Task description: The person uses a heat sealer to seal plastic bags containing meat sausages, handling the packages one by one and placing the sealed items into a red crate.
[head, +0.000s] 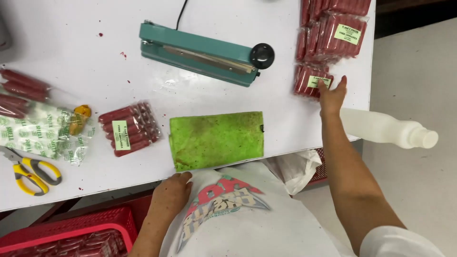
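The right hand (332, 95) lay open, fingertips on a sealed sausage pack (312, 81) at the stack (333, 31) on the worktop (71, 57). The left hand (171, 192), loosely curled and empty, rested at the edge by a green cloth (216, 139). Several packs looked finished; one labelled pack (128, 128) lay apart from the stack, left of the cloth, near the heat sealer (200, 53).
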